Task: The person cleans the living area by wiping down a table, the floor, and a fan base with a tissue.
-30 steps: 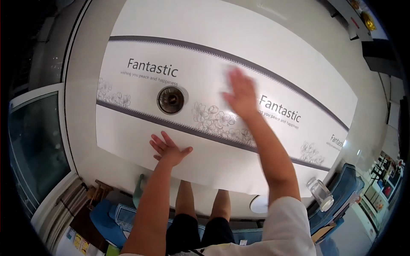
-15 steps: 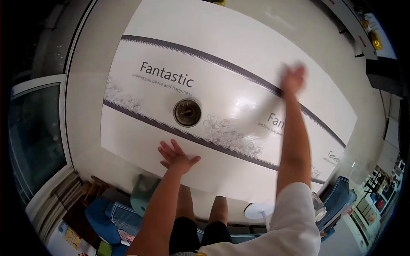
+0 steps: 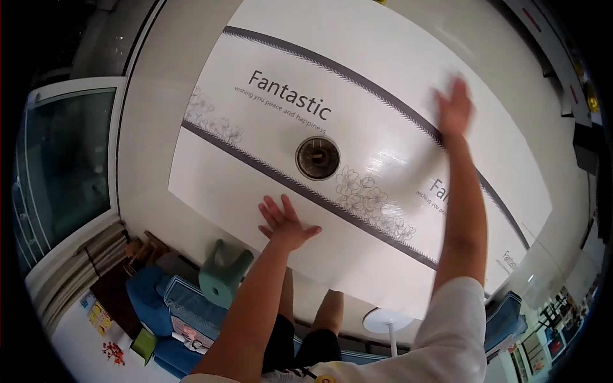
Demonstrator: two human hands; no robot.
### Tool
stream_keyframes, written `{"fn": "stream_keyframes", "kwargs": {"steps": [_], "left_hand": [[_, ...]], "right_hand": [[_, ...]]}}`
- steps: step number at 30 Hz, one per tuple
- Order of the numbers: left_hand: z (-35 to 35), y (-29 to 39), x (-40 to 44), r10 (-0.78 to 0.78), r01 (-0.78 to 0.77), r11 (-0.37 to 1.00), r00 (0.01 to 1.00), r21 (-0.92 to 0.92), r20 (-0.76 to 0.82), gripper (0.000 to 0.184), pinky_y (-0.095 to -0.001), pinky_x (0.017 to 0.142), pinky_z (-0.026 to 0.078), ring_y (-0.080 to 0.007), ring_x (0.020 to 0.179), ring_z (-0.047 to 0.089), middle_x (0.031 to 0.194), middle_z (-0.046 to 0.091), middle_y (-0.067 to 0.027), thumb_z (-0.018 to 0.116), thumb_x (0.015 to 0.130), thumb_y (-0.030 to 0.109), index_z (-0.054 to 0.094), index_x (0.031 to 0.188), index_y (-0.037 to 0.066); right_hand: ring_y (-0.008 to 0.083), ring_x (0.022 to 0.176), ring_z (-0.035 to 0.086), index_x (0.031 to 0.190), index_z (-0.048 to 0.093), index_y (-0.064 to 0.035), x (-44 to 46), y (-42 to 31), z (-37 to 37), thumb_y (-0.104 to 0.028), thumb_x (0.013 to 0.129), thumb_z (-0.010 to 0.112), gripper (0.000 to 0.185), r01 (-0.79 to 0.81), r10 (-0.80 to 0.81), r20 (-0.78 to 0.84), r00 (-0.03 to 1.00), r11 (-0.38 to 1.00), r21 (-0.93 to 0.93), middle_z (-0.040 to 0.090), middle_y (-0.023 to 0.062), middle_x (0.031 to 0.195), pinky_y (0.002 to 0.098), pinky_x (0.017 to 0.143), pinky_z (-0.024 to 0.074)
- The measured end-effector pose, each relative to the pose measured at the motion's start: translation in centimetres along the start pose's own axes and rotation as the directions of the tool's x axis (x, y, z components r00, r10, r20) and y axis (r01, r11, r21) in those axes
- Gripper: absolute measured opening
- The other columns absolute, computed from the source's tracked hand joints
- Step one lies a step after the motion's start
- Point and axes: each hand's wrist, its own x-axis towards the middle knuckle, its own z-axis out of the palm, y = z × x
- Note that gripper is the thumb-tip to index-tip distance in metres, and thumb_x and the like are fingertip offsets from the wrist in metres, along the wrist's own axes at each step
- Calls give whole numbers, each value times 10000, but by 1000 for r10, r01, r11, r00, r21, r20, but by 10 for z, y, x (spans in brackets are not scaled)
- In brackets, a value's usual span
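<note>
A white tablecloth (image 3: 357, 255) with grey bands, flower drawings and the word "Fantastic" covers the table. Near the front edge, my left hand (image 3: 285, 228) lies with fingers spread on the cloth, holding nothing. Farther out to the right, my right hand (image 3: 454, 112) is over the far grey band, its stretched fingers blurred by motion. I see nothing in it, and whether its palm touches the cloth I cannot tell. Between the hands, nearer the left one, sits a round dark dish-like object (image 3: 318, 158) with a shiny rim; its exact kind is unclear.
Below the table's front edge stand a green stool (image 3: 223, 274) and a white round stand (image 3: 387, 320). A blue sofa (image 3: 148, 297) is at the lower left. Glass door panels (image 3: 70, 166) line the left side. Dark furniture (image 3: 584, 147) stands at the far right.
The camera view has shifted and turned, so the table and dish appear farther right. My right hand remains blurred with its fingers now more visibly stretched. My left hand stays spread on the cloth.
</note>
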Motion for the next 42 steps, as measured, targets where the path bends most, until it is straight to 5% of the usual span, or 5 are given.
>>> {"fn": "stream_keyframes", "kwargs": {"steps": [10,21,33,38,42], "left_hand": [[1,5,-3,-19,19,990,1000,141,-6,1393,-649,976,100,-413,1266,-280,1343,-359,-229,761,524,563,-283,1327,109],[11,3,2,-22,40,984,995,176,-101,1416,-499,1042,-54,-459,1229,-302,1303,-357,-308,808,553,419,-360,1259,44],[16,-1,2,-18,38,987,991,154,-132,1408,-511,1039,-24,-447,1242,-282,1320,-326,-312,813,567,397,-369,1258,70],[16,-4,6,-1,25,990,986,138,-168,1363,-532,1032,-11,-480,1237,-265,1328,-324,-301,792,592,397,-329,1284,50],[16,-15,23,55,-36,994,981,106,-184,1376,-550,1026,-3,-442,1265,-236,1330,-329,-290,804,594,363,-367,1264,93]], "right_hand": [[354,1289,246,1311,317,38,-367,101,-119,-330,922,377,539,-888,872,-204,445,459,28,275,206,1391,412,1071,164],[186,1316,228,1335,340,-120,-270,-189,-67,-425,771,555,677,264,-426,202,882,802,535,299,44,1409,428,1054,192],[335,1299,247,1349,281,-17,-517,69,-161,-351,894,448,589,-794,771,-191,607,586,-161,283,197,1392,502,1020,197],[245,1330,196,1363,281,-93,-439,-189,-124,-286,829,463,596,-575,379,538,753,776,258,209,96,1444,539,1020,162],[189,1344,143,1370,269,-109,-418,-257,-117,-341,814,500,645,-165,10,350,937,894,417,187,36,1455,436,1071,130]]}}
